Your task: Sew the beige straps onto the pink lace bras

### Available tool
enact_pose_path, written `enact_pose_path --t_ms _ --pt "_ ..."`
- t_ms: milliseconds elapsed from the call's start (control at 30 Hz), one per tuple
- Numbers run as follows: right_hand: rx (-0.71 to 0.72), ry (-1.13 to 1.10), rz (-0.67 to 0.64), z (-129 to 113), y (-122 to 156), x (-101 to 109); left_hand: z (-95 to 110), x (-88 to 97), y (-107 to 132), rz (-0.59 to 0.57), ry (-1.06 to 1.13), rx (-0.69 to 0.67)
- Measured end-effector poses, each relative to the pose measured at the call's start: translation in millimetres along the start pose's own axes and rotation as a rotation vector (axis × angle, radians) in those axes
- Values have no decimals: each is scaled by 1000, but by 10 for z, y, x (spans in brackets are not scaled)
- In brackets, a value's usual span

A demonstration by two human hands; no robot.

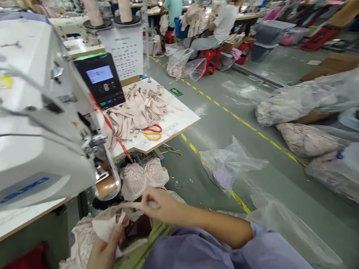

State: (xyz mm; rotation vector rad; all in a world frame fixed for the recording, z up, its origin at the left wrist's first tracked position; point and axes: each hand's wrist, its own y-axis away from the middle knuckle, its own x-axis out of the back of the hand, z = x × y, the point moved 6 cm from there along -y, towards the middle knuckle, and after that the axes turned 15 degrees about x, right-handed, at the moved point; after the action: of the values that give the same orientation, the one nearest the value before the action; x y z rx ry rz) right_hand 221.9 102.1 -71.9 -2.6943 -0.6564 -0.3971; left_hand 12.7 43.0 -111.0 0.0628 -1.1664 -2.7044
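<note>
My left hand (104,251) is low in view, fingers closed around a pale pink lace bra piece (105,226) held over my lap. My right hand (155,202) pinches the upper edge of the same piece, its arm reaching in from the right in a lilac sleeve. Just above the hands, another lace bra (144,178) hangs at the edge of the table. The white sewing machine (35,117) stands at the left, with its needle area close to the hanging bra.
A stack of beige straps (139,109) and scissors with red and yellow handles (151,132) lie on the white table (182,121). A black control panel (100,80) is mounted by the machine. Plastic bags of garments (309,139) cover the floor to the right. Other people sit at tables in the background.
</note>
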Motion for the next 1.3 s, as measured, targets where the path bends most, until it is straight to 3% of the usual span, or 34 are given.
enact_pose_path --t_ms 100,200,300,367,433,467,500,600,667,833,1100,1300 --pt "-121 -15 180 148 56 260 -12 139 -38 -63 269 40" --pt "-148 -137 305 231 56 453 -39 362 -109 -100 610 141" --pt "-160 -312 500 269 44 648 13 551 -168 -65 767 118" --pt "-148 -340 695 269 68 803 23 546 -160 -49 826 94" --pt "-118 -250 828 224 102 892 -18 394 -100 -65 842 99" --pt "-105 -173 791 184 90 866 -48 274 -59 -88 832 109" --pt "-85 -90 670 134 49 781 -77 150 -18 -103 824 113" --pt "63 84 106 -79 -67 254 -113 -163 80 -124 780 94" --pt "197 128 -65 -252 -73 -50 -95 -239 134 -91 754 48" --pt "343 186 23 -493 -148 -332 9 -195 277 30 531 -45" --pt "256 149 28 -425 -245 -390 133 -206 388 161 245 -201" --pt "184 105 -14 -398 -246 -334 208 -231 418 90 54 -268"
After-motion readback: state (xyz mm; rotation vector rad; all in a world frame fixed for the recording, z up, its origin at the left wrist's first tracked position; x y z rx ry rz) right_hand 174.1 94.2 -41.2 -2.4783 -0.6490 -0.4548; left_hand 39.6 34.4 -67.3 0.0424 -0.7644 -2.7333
